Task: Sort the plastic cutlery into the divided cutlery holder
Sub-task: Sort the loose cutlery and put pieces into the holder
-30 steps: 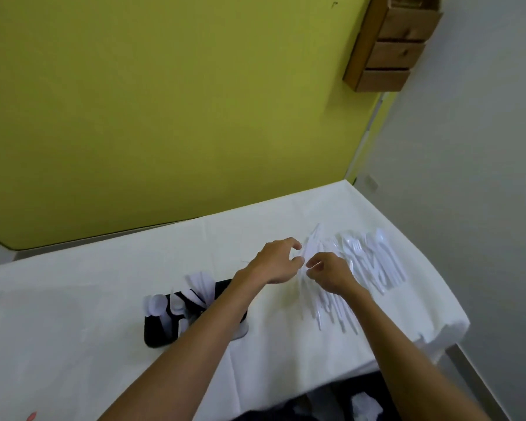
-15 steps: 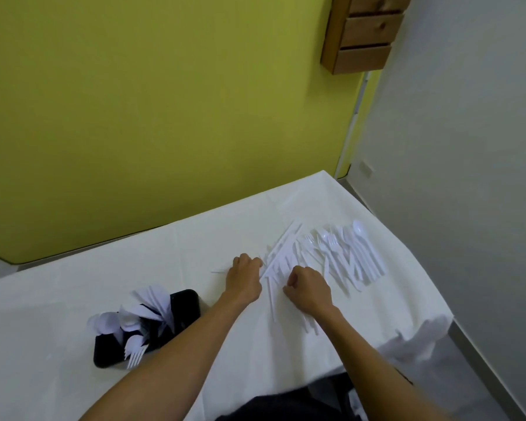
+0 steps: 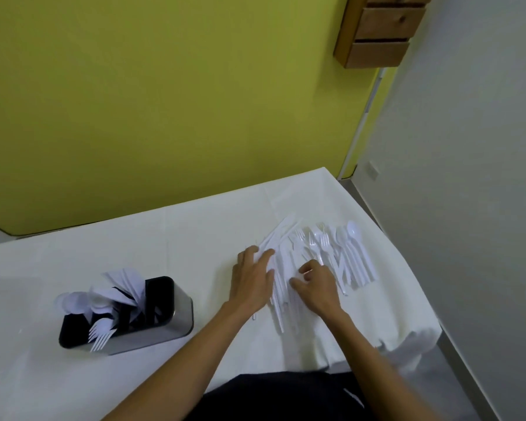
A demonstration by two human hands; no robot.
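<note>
White plastic cutlery [image 3: 325, 253] lies spread on the white tablecloth, with knives [image 3: 281, 235] on the left, forks [image 3: 324, 238] in the middle and spoons [image 3: 353, 232] on the right. My left hand [image 3: 251, 278] rests on the knives with its fingers stretched out. My right hand [image 3: 315, 284] sits just to its right with curled fingers on the knife handles; a pinch cannot be made out. The steel holder with a black divided insert [image 3: 164, 323] stands at the left, apart from both hands, and has spoons, forks and knives sticking out of it.
The table's right edge [image 3: 407, 268] drops off just past the spoons, and the cloth bunches at the front right corner [image 3: 413, 338]. A wooden drawer unit [image 3: 377, 31] hangs on the yellow wall above. Bare cloth lies between the holder and the pile.
Both hands came down from a raised pinch onto the knife pile. My left hand's fingers went from curled to stretched flat. The view shifted, bringing the holder further into sight.
</note>
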